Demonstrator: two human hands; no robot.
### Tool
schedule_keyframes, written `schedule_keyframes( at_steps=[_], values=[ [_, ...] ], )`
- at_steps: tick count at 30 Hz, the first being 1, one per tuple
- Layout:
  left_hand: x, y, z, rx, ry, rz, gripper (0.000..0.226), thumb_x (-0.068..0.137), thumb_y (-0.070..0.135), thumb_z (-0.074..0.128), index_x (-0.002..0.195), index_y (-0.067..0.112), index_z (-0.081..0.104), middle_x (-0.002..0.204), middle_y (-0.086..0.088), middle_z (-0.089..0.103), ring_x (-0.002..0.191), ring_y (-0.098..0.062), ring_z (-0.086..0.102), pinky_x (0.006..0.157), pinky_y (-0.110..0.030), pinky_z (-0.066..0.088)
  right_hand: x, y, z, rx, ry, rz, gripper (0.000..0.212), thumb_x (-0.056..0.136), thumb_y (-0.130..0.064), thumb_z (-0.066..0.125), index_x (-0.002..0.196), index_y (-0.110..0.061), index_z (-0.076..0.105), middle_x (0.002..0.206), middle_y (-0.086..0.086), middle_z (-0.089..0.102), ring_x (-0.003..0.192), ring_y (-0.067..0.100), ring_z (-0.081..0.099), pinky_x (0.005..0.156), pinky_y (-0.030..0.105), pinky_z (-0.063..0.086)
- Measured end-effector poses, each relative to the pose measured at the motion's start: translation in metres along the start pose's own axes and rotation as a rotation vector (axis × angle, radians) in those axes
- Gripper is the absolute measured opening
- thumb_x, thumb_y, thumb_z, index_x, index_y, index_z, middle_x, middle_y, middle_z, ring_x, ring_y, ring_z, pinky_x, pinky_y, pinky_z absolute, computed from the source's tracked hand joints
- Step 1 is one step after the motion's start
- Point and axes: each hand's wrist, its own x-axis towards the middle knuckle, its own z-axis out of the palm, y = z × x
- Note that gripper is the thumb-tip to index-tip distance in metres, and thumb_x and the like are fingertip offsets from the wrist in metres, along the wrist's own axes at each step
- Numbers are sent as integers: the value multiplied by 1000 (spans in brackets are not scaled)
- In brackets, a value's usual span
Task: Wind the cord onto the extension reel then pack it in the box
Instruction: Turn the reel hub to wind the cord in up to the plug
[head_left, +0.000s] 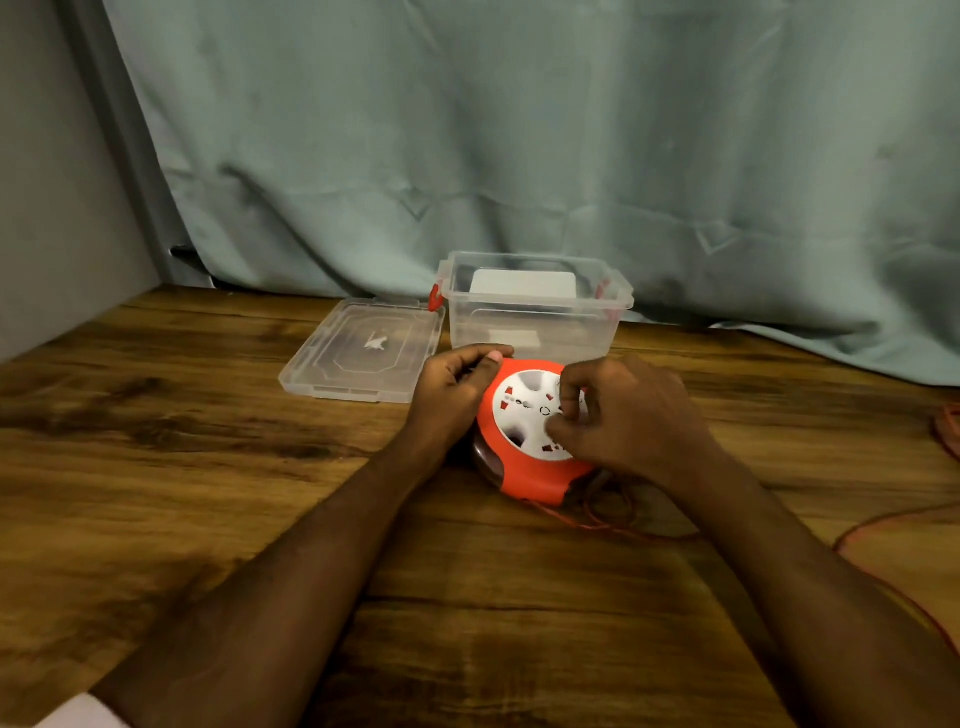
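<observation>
A: What are the hands doing?

B: The left hand (453, 391) grips the far-left rim of the extension reel (524, 457), fingers curled over its edge. The right hand (623, 415) sits on the reel's face with fingers bent onto the white hub; it seems to pinch something there, though I cannot tell what.

A: And the reel itself?

B: It is a round orange shell with a white centre disc carrying socket holes and small red shutters. It lies flat on the wooden table (208, 467), just in front of the box (535, 306).

A: The cord?

B: The thin orange cord (597, 522) trails loose from the reel's near side and runs off to the right across the table.

A: The box?

B: Clear plastic, open, with red latches. Its lid (363, 351) lies flat beside it on the left, before a green curtain (519, 130).
</observation>
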Motion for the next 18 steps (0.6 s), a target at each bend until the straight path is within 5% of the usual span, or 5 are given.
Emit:
schedule_keyframes(
  at_steps=[2, 6, 15, 18],
  values=[
    [0, 0, -1, 8, 4, 0, 22, 102, 15, 59, 116, 9, 74, 95, 3, 78, 79, -10, 75, 68, -26, 63, 2, 7, -8, 57, -77, -7, 22, 71, -43, 73, 81, -36, 56, 62, -18, 46, 66, 10, 52, 52, 20, 27],
    [-1, 2, 0, 18, -23, 16, 22, 102, 14, 59, 117, 9, 74, 90, 11, 78, 75, -6, 75, 63, -20, 60, 4, 11, -13, 94, -165, -40, 43, 73, -32, 78, 109, -44, 56, 65, -24, 39, 65, -1, 47, 51, 17, 31],
    [-4, 6, 1, -41, -77, 43, 22, 101, 11, 60, 118, 8, 73, 99, 4, 78, 82, -8, 75, 69, -22, 61, 3, 18, -20, 139, -198, -19, 61, 73, -37, 79, 127, -55, 57, 59, -29, 37, 59, -7, 43, 50, 15, 30],
    [-4, 5, 3, -27, -58, 46, 23, 101, 11, 60, 119, 7, 73, 104, 1, 77, 86, -8, 75, 72, -23, 62, 4, 19, -18, 117, -215, -15, 63, 70, -42, 79, 128, -55, 57, 81, -33, 52, 67, -5, 48, 54, 17, 35]
  ],
)
